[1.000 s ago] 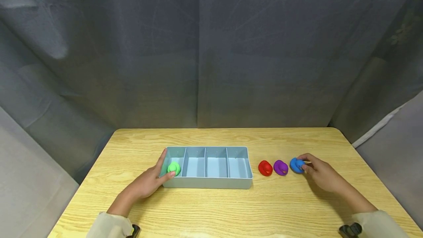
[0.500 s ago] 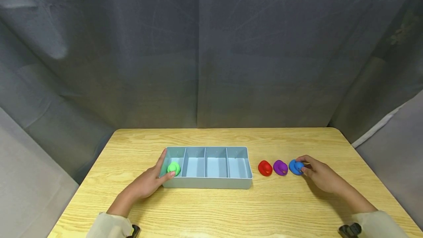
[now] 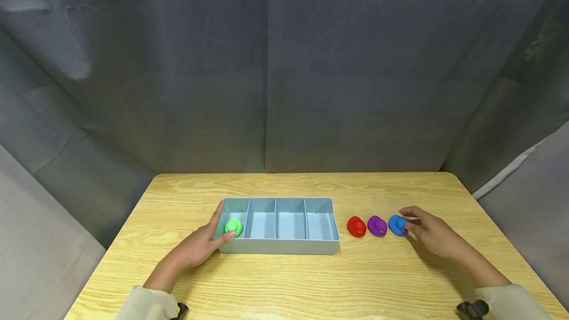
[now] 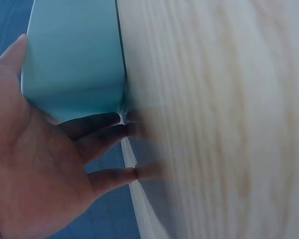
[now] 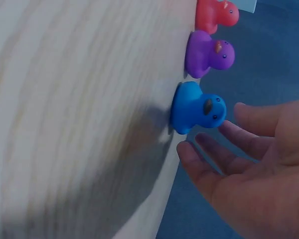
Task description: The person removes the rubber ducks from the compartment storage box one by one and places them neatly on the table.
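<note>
My left hand rests at the left end of a grey-blue divided tray. Its thumb lies across the front rim and its index finger runs along the left side; in the left wrist view the other fingers stretch straight down to the table by the tray wall. A green rubber duck sits in the leftmost compartment, beside the thumb. On the right, my right hand hovers around a blue rubber duck, thumb and fingers spread. In the right wrist view the duck stands upright on the table, outside the fingers.
A purple rubber duck and a red rubber duck stand in a row between the blue one and the tray. The tray's other compartments hold nothing. Behind the wooden table hangs a dark grey curtain.
The blue duck has shifted slightly left and toward the front, closer to the purple one. My right fingers have let go and spread away from it. The left hand and tray stay put.
</note>
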{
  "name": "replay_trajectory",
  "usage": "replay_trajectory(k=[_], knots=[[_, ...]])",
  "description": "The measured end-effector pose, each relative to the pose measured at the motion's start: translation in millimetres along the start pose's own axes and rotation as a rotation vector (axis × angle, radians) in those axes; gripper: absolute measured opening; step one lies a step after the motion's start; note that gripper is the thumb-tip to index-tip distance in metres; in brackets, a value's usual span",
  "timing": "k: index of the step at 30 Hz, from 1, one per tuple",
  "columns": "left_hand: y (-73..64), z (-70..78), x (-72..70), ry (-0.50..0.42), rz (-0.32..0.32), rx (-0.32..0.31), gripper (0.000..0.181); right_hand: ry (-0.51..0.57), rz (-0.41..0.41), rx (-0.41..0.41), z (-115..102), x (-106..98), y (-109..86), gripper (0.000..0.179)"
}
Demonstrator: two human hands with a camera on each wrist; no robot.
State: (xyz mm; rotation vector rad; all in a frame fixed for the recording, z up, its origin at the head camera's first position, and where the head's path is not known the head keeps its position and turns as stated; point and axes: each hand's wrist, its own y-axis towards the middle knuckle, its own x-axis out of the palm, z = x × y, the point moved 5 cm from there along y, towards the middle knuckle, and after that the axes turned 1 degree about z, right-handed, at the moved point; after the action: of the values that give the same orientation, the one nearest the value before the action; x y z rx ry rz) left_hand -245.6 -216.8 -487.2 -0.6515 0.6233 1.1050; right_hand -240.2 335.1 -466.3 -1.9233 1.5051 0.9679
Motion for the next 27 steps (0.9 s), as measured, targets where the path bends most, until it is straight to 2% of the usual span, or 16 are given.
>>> replay_trajectory(k=[15, 27], knots=[[0.0, -0.6, 0.3, -0.013, -0.004, -0.004, 0.090, -0.011, 0.039, -0.049, -26, -10, 3.6, 0.041], [-0.7, 1.1, -0.2, -0.010, 0.000, -0.007, 0.090, -0.006, 0.061, -0.114, -56, -8, 9.3, 0.040]])
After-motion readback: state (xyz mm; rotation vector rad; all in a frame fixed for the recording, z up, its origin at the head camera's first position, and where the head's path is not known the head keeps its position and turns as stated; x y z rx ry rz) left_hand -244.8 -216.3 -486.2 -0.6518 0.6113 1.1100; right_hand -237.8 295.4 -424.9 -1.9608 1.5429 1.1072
